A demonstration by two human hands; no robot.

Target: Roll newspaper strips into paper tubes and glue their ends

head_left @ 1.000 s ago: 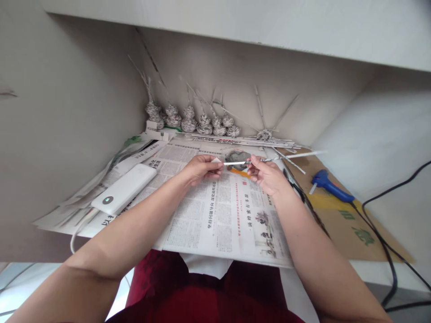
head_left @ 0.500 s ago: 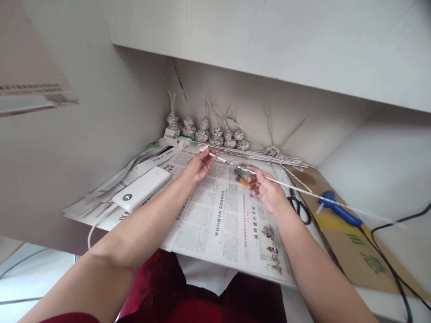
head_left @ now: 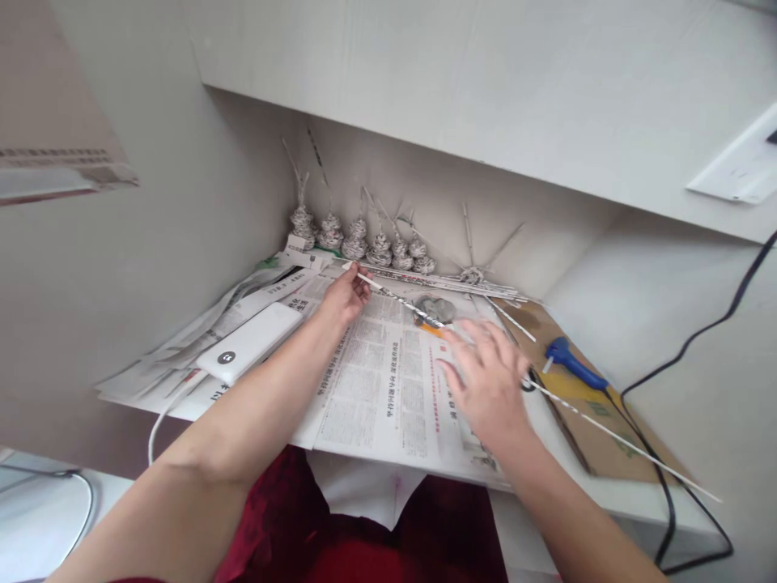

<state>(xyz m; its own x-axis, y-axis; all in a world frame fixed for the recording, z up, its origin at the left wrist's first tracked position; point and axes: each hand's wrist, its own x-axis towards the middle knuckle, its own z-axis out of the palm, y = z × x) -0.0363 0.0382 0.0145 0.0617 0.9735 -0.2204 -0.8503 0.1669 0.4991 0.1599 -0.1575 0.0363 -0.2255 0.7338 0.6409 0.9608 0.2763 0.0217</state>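
Observation:
A long thin stick of rolled newspaper (head_left: 401, 300) slants across the view from upper left to lower right. My left hand (head_left: 348, 295) pinches it close to its upper left end. Over its middle is my right hand (head_left: 489, 376), blurred, with fingers stretched and apart; it hides part of the stick, and whether it touches it I cannot tell. Beyond the right hand the stick runs on over the cardboard. Behind my hands, several gourd-shaped woven paper pieces (head_left: 355, 241) stand in a row, with an unfinished woven base (head_left: 472, 275) to their right.
Newspaper sheets (head_left: 364, 405) cover the table. A white power bank (head_left: 252, 342) lies at left. Rolled paper sticks (head_left: 425, 278) lie at the back. At right, a blue glue gun (head_left: 576, 366) with a black cord rests on cardboard (head_left: 637, 453). A cabinet panel (head_left: 425, 97) overhangs the back.
My right hand has opened from its grip on the stick and moved nearer. The stick's right end has swung downward. My left hand keeps its pinch; the view has shifted slightly right.

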